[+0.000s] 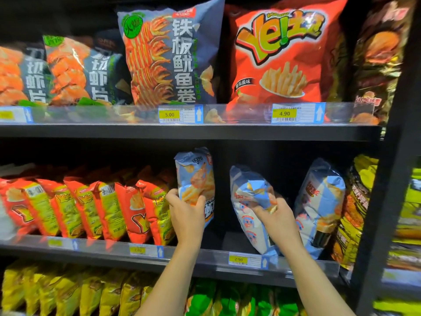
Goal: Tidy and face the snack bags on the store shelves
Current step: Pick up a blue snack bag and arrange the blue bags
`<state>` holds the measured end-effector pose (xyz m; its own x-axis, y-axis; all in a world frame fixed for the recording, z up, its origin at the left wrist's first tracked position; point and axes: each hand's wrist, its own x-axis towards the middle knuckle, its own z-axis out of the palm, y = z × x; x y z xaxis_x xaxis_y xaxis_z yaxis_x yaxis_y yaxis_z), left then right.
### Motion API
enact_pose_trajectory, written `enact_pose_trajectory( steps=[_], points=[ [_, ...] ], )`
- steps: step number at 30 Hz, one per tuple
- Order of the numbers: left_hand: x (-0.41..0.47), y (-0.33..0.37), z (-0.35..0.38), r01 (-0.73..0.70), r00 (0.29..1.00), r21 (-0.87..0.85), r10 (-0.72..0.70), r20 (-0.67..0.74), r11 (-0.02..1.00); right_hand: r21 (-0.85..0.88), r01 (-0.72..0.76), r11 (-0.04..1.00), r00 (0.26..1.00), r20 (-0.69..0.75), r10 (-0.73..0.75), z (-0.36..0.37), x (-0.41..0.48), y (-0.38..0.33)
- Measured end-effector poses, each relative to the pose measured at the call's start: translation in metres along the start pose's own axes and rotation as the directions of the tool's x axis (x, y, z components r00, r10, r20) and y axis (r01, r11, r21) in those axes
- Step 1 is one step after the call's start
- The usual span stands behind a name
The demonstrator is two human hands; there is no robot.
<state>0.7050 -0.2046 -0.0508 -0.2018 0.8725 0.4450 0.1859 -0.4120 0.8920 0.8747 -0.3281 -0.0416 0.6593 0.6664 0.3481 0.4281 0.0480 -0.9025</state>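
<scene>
Left hand (pixel 185 207) grips upright pale-blue crinkled plastic snack bag (pixel 196 179), frame centre; right hand (pixel 276 215) clutches leaning pale-blue twin bag (pixel 247 201); advice: stand both upright, labels forward.

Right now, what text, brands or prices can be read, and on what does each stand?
"铁板鱿鱼卷": grey-blue bag, top shelf.
"Ye!": red bag, top shelf.
"番茄酱味": same red bag.
"5.00": left price tag, under grey-blue bag.
"4.90": right price tag, under red bag.
"2.90": lower price tag, middle shelf.
Too blurred to read: other tags, barcodes, print on light blue bags.

Glossy crinkled plastic snack bags (pixel 194 179); matt shelf (pixel 182 132).
</scene>
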Motion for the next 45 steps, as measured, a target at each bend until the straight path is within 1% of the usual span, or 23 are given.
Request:
enact_pose_trajectory(
  steps=[2,4,9,11,15,17,30,33,36,40,43,45],
  points=[
    [-0.003,0.001,0.006,-0.036,0.999,0.030,0.036,-0.017,0.999,0.012,0.002,1.000,1.000,0.005,-0.002,0.002,0.002,0.001],
    [-0.006,0.002,0.012,-0.057,0.998,0.100,0.061,-0.034,0.993,0.015,0.015,1.000,1.000,-0.001,-0.015,0.003,0.003,0.001],
    [-0.007,0.000,0.016,-0.042,0.999,0.171,0.047,-0.022,0.984,0.025,0.003,1.000,1.000,-0.001,-0.003,0.007,0.006,0.007],
    [-0.008,-0.007,0.013,-0.045,0.998,0.240,0.052,-0.024,0.970,0.022,-0.002,1.000,1.000,-0.003,0.002,0.008,0.007,0.010],
    [-0.010,-0.013,0.006,-0.101,0.994,0.361,0.104,0.010,0.927,0.020,-0.003,1.000,1.000,0.001,0.003,0.009,0.005,0.010],
    [-0.009,-0.012,0.001,-0.110,0.994,0.400,0.106,0.032,0.910,0.017,-0.005,1.000,1.000,0.001,0.005,0.009,0.003,0.009],
    [-0.012,-0.010,-0.021,-0.168,0.985,0.486,0.162,0.055,0.858,0.011,0.003,1.000,1.000,0.002,-0.003,0.010,-0.003,-0.003],
    [-0.018,-0.011,-0.026,-0.196,0.978,0.499,0.202,0.041,0.844,0.015,0.030,0.999,0.999,-0.020,-0.030,0.005,-0.004,-0.008],
    [-0.028,-0.006,-0.033,-0.244,0.967,0.418,0.249,0.044,0.875,0.029,0.072,0.997,0.997,-0.032,-0.071,-0.002,-0.006,-0.017],
    [-0.039,0.010,-0.041,-0.273,0.961,0.190,0.259,0.094,0.943,0.003,0.162,0.987,0.986,-0.023,-0.162,-0.012,-0.013,-0.029],
    [-0.043,0.022,-0.048,-0.262,0.947,0.014,0.255,0.196,0.965,0.021,0.231,0.973,0.973,-0.015,-0.230,-0.018,-0.022,-0.044],
    [-0.043,0.026,-0.050,-0.219,0.934,-0.078,0.232,0.271,0.973,0.059,0.264,0.963,0.964,0.000,-0.265,-0.023,-0.029,-0.057]
  ],
)
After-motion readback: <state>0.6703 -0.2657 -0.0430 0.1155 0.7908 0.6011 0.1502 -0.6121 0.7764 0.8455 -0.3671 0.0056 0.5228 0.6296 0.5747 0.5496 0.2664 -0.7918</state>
